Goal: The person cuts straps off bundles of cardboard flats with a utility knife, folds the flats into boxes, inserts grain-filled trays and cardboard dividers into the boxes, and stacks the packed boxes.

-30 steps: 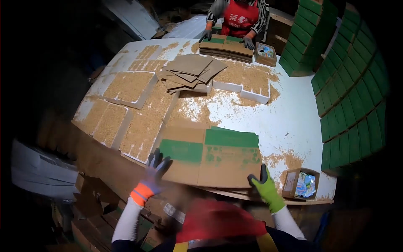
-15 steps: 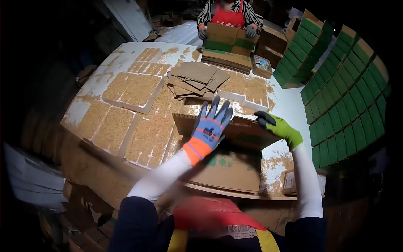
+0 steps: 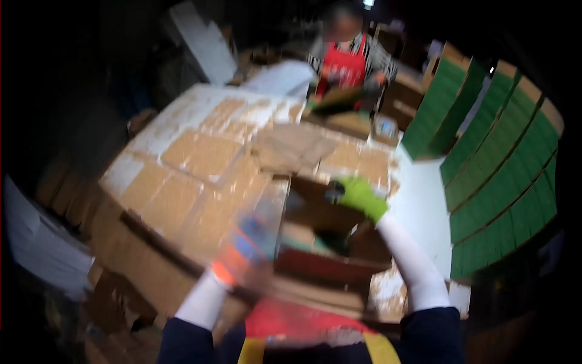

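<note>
Leftmost, on the desk (image 3: 142, 136), you have flat blocks of brown grainy material (image 3: 203, 155). Next comes your left hand (image 3: 245, 244), in a blue and orange glove, beside the carton's left side; it is blurred, so I cannot tell how open it is, nor whether it holds anything. Behind it lie loose cardboard pieces (image 3: 294, 142). The carton (image 3: 327, 268) stands open upward near the desk's front edge, between your hands. Your right hand (image 3: 359, 198), gloved in green, has its fingers bent at the upper edge of the carton's far wall; whether it grips firmly, I cannot tell. Across the desk stands a co-worker (image 3: 344, 67) in a red apron. Farthest right, green-sided boxes (image 3: 506, 182) are stacked in rows.
</note>
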A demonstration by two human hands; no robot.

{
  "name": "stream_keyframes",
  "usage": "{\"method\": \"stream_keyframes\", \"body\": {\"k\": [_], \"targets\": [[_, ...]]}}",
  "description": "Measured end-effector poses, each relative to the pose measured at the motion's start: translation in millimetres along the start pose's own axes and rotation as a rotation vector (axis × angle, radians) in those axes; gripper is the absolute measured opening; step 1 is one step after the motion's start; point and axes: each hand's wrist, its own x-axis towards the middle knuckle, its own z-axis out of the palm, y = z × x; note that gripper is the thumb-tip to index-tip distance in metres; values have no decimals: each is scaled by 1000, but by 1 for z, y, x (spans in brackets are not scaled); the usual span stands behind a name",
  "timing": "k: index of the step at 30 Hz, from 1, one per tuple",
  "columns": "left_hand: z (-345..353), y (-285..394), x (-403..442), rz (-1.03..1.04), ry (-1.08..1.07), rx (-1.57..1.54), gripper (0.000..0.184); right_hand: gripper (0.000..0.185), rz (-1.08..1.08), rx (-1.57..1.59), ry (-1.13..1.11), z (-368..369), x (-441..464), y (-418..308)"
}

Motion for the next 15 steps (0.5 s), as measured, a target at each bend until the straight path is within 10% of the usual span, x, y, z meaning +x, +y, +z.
{"method": "stream_keyframes", "body": {"k": [4,9,15], "targets": [[29,-15,2,67,31,-214,39,55,275,189,-312,-29,31,-28],[-18,9,39,105,-213,237,41,68,296,404,298,-116,-60,13],[18,3,31,157,-165,279,42,82,109,-252,-562,-141,-130,-111]]}}
